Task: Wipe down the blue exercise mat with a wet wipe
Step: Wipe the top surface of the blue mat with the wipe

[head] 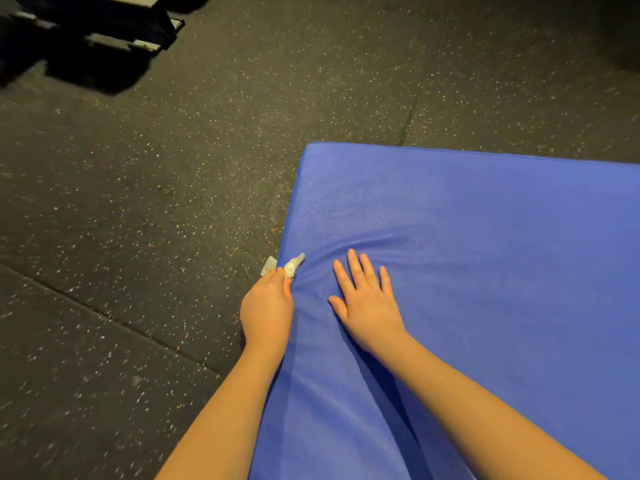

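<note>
In the upper left of the frame you have a dark piece of equipment [104, 22] with pale grey feet. It stands on the speckled rubber floor [156, 174], which fills the left half and the top of the frame. A seam [104, 311] in that floor runs diagonally across the lower left.

Just left of centre, your left hand [267, 306] sits at the left edge of the blue exercise mat [485, 254], knuckles up. Its fingers [288, 289] are curled and pinched on a crumpled white wet wipe [290, 266]. The wipe pokes out ahead of your fingertips, one part on the mat's edge and another over the floor side. Your left forearm [225, 410] comes up from the bottom of the frame along that edge.

To the right, near the frame's centre, your right hand [367, 303] lies palm down on the mat. Its fingers [354, 268] are straight and slightly spread, holding nothing. The cover creases in soft folds around and above it.

The mat fills the right and lower right of the frame, lying on the floor. Its far left corner shows just above centre, and its far edge runs off to the right.
</note>
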Tool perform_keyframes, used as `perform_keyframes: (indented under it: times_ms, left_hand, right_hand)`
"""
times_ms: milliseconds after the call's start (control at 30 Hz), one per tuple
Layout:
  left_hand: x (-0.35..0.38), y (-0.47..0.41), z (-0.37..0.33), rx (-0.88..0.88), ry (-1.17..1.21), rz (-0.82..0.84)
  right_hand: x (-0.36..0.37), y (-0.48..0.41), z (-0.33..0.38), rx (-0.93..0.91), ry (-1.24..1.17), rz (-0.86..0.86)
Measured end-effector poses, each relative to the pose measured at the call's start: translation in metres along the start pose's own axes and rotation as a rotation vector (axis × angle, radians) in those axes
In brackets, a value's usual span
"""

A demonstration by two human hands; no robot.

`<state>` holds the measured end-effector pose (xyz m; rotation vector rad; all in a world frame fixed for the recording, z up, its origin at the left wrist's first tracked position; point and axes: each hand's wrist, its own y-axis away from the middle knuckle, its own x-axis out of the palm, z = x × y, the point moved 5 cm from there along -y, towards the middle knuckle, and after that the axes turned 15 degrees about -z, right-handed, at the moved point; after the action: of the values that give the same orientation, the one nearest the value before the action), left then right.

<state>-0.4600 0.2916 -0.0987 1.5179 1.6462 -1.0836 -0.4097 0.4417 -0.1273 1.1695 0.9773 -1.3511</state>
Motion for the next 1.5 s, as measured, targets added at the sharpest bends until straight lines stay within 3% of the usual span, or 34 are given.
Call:
perform_keyframes:
  times_ms: [300, 533, 967, 1300, 1500]
  left_hand:
    - [-0.022, 0.057, 0.027, -0.056, 0.000, 0.083]
    - [-0.036, 0.099, 0.042, -0.009, -0.029, 0.078]
    - [-0.081, 0.190, 0.063, -0.027, -0.116, 0.125]
    - [-0.108, 0.232, 0.076, -0.075, -0.142, 0.220]
    - [-0.117, 0.232, 0.074, -0.214, -0.050, 0.231]
  right_hand:
    - [-0.017, 0.011, 0.010, -0.038, 0.094, 0.201]
    - [-0.013, 0.099, 0.045, -0.121, 0.032, 0.232]
    - [-0.018, 0.154, 0.058, -0.174, 0.063, 0.315]
    - [-0.080, 0.182, 0.081, -0.359, 0.043, 0.493]
    - [-0.153, 0.172, 0.101, -0.648, 0.314, 0.479]
